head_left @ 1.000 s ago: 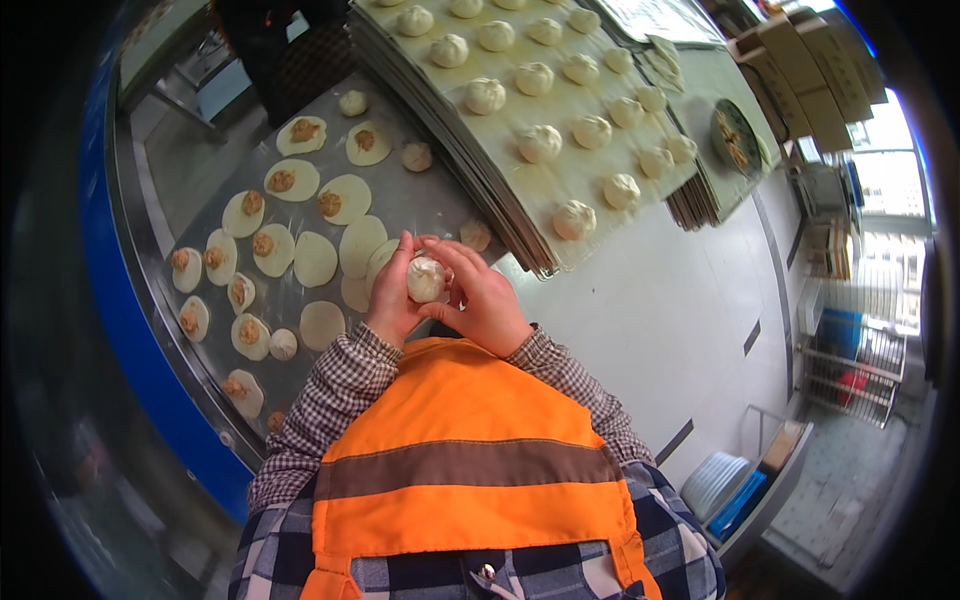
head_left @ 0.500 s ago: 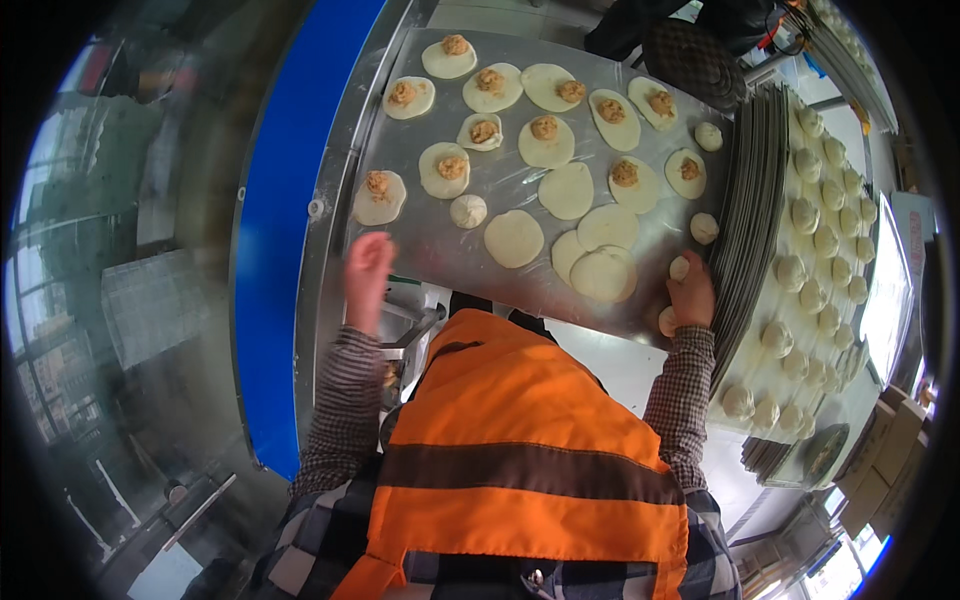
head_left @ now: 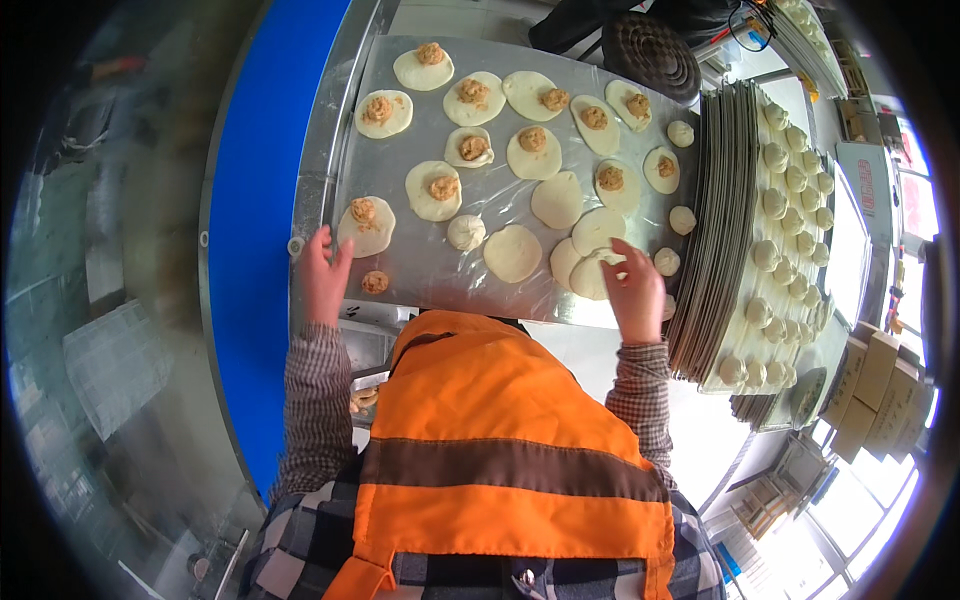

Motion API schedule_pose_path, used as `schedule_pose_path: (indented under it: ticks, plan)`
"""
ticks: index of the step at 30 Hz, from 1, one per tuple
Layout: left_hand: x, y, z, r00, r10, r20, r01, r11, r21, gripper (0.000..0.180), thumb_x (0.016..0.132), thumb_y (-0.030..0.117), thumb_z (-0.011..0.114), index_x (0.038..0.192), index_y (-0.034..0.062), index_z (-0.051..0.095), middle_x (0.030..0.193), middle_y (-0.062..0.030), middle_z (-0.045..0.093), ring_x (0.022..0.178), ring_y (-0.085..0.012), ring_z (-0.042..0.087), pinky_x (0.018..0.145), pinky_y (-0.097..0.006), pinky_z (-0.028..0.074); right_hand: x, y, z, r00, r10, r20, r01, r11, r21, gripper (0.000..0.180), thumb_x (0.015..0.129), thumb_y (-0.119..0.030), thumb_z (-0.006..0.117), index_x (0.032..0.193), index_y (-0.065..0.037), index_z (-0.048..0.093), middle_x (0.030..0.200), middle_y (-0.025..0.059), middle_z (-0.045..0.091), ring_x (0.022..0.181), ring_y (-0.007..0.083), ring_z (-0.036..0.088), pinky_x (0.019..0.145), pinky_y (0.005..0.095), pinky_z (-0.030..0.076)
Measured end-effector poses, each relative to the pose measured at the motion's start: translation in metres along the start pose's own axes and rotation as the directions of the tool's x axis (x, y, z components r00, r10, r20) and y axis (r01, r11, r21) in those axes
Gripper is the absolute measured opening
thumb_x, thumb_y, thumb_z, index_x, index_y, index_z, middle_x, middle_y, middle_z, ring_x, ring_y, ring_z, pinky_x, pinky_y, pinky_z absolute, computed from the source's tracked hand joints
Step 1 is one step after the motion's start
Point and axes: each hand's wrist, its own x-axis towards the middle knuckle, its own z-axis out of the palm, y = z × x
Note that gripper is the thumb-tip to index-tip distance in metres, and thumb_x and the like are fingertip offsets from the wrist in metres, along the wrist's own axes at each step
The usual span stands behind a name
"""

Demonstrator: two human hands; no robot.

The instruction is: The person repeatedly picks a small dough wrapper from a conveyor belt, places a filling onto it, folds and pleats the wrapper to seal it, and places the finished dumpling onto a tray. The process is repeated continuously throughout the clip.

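Observation:
My left hand (head_left: 325, 278) is at the near left edge of the metal worktop (head_left: 420, 285), empty, thumb and fingers apart. It is beside a flat dough round topped with filling (head_left: 365, 228). A loose lump of filling (head_left: 375, 282) sits on the metal to its right. With thumb and fingers, my right hand (head_left: 635, 292) pinches the edge of a dough wrapper (head_left: 588, 278), the nearest in an overlapping group. A pleated bun (head_left: 466, 232) and a plain dough round (head_left: 513, 254) lie between my hands. Several more filled rounds (head_left: 533, 140) spread across the far part.
Small closed buns (head_left: 667, 262) line the worktop's right edge. Beyond them is a tall stack of trays (head_left: 712, 220), its top one carrying rows of buns (head_left: 767, 256). A blue panel (head_left: 265, 150) runs along the left. A round stool (head_left: 652, 58) stands past the far edge.
My right hand has left a small bun at the right edge and moved left to the overlapping wrappers. My left hand has opened, and a lump of filling now lies near it.

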Motion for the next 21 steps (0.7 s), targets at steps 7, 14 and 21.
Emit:
schedule_pose_path:
  ticks: [7,14,21]
  plan:
    - [0.089,0.005,0.006,0.936,0.227,0.270,-0.289,0.932,0.220,0.051,0.088,0.033,0.064,0.125,-0.0001,0.054,0.122,-0.0225,0.057,0.116,-0.0369,0.053,0.098,-0.041,0.043,0.004,-0.045,0.061,0.973,-0.117,0.200,0.114,0.993,0.026,0.031,0.080,-0.015,0.067,0.110,-0.006,0.064,0.095,0.0127,0.066,0.075,0.0262,0.065,0.068,0.0381,0.051]
    - [0.104,0.010,0.014,0.915,0.128,0.383,-0.240,0.935,0.260,0.036,0.082,0.038,0.065,0.094,0.0040,0.064,0.091,-0.0180,0.067,0.087,-0.0365,0.064,0.075,-0.045,0.051,0.031,-0.047,0.103,0.975,-0.006,0.222,0.021,0.998,-0.065,0.034,0.076,-0.018,0.065,0.109,-0.006,0.062,0.102,0.0196,0.063,0.091,0.0382,0.061,0.078,0.0443,0.051]
    - [0.111,0.019,0.008,0.830,0.154,0.536,-0.340,0.902,0.266,0.046,0.070,0.043,0.078,0.089,0.0041,0.062,0.095,-0.0151,0.066,0.093,-0.0328,0.063,0.079,-0.041,0.050,0.032,-0.051,0.102,0.980,-0.060,0.192,0.061,0.998,-0.001,0.031,0.076,-0.015,0.064,0.105,-0.004,0.063,0.100,0.0186,0.063,0.090,0.0371,0.061,0.078,0.0444,0.050]
